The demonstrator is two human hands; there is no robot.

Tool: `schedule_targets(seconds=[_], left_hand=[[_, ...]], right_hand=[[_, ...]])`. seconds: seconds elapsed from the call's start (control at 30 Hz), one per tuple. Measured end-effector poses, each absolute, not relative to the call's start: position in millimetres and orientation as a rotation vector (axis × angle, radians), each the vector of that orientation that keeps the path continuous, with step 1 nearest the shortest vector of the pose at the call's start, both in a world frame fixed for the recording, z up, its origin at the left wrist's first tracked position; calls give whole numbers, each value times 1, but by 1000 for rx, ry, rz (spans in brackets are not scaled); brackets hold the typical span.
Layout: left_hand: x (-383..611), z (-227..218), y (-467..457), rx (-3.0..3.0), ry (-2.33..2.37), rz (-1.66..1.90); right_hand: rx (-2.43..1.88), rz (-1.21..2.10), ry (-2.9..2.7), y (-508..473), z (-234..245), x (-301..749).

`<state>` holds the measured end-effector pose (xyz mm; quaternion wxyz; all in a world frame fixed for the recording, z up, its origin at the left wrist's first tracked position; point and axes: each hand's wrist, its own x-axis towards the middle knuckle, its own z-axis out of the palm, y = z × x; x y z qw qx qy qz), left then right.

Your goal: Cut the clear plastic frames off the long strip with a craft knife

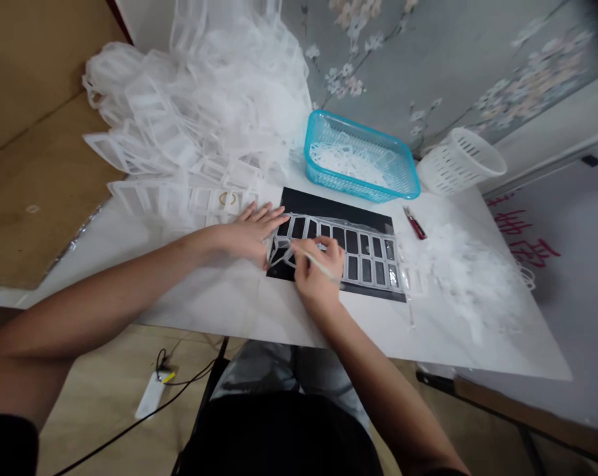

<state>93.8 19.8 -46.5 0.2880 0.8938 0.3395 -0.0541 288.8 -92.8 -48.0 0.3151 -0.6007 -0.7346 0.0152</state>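
A translucent plastic sheet of rectangular frames (351,263) lies over a black mat (336,206) in front of me. My left hand (252,233) rests flat with fingers spread at the left end of the sheet. In my right hand (322,270) is a thin, pale, pen-like tool (317,264), its tip over the left part of the sheet. What kind of tool it is does not show clearly. Near the left end, some frame strips look bent or lifted. My right hand hides the lower middle of the sheet.
A large heap of translucent frame sheets (194,99) rises at back left. Behind the mat stands a blue basket (361,188) holding white loops, beside a white perforated basket (460,162). Red-handled snippers (416,225) lie right of the mat, near a pile of clear scraps (470,277).
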Motion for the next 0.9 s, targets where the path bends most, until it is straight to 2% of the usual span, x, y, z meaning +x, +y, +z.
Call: schedule_targets(seconds=[0.13, 0.23, 0.37, 0.47, 0.63, 0.73, 0.9], left_hand=[[93, -42, 20, 2399, 892, -179], [94, -40, 15, 2418, 900, -169], [104, -40, 2, 2481, 1009, 231], [114, -36, -11, 2594, 899, 562], [109, -29, -21, 2752, 775, 710], [100, -27, -20, 2765, 688, 734], [92, -16, -14, 2625, 455, 717]], right_hand=[[-1673, 62, -1410, -74, -33, 325], [-1596, 168, -1310, -70, -26, 345], [-1430, 579, -1315, -76, -29, 338], [-1323, 859, -1233, -82, -33, 318], [-1193, 1127, -1079, -83, -39, 299], [-1162, 1125, -1019, -78, -42, 305], [-1274, 780, -911, -67, -34, 349]])
